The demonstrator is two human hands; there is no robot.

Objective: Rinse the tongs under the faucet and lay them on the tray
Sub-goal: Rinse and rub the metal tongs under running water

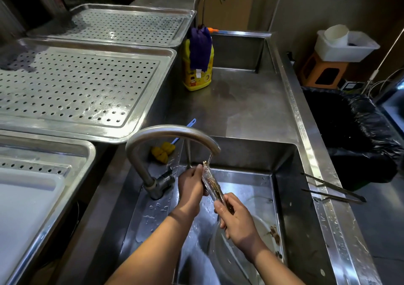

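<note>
Slim steel tongs (213, 185), smeared brown, slant between both hands under the curved matte faucet (172, 132), whose stream strikes their upper tip. The right hand (238, 219) grips the lower end. The left hand (189, 185) curls round the upper part, seemingly pinching it. Three perforated steel trays (65, 83) lie left of the hands, and a second pair of tongs (332, 189) rests on the sink rim (336, 223) to their right.

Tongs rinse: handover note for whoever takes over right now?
Left hand grips the tongs near the upper end, in the faucet stream.
Right hand grips the lower end.
Rinse under way; brown residue shows on them.
Left: finish rinsing, lay them on a perforated tray to the left.
A second pair of tongs lies on the right rim of the sink.
</note>
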